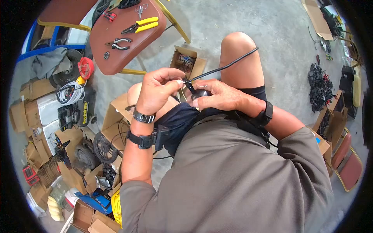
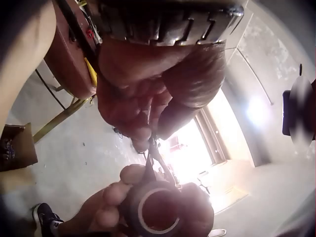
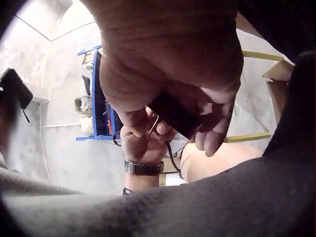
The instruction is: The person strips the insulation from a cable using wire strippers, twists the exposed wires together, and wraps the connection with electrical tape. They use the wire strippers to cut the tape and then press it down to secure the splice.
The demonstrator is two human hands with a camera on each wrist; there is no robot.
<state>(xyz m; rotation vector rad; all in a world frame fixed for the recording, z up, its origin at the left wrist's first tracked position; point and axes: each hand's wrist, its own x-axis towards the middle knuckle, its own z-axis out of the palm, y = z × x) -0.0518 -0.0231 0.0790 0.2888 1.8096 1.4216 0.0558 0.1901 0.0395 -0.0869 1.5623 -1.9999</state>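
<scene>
My left hand [image 1: 158, 90] pinches thin wire ends [image 2: 152, 148] between thumb and fingertips, in front of my lap. Close beside it, my right hand [image 1: 223, 96] grips a dark, hollow cylindrical part [image 1: 201, 93]. In the left wrist view its open end shows as a pale ring [image 2: 140, 210], with the wires running from there up to my left fingertips. The right wrist view shows the part's dark side [image 3: 174, 114] under my right fingers. A black cable [image 1: 229, 66] leads from between the hands over my knee. My palms hide some of the wiring.
On a brown chair seat [image 1: 136, 50] lie yellow-handled wire strippers [image 1: 145, 25], pliers [image 1: 119, 43], scissors [image 1: 140, 11] and a metal ring [image 1: 106, 55]. A small cardboard box [image 1: 200, 65] of parts stands before me. Boxes and wheels [image 1: 105, 148] crowd the left; cable bundles [image 1: 321, 91] lie right.
</scene>
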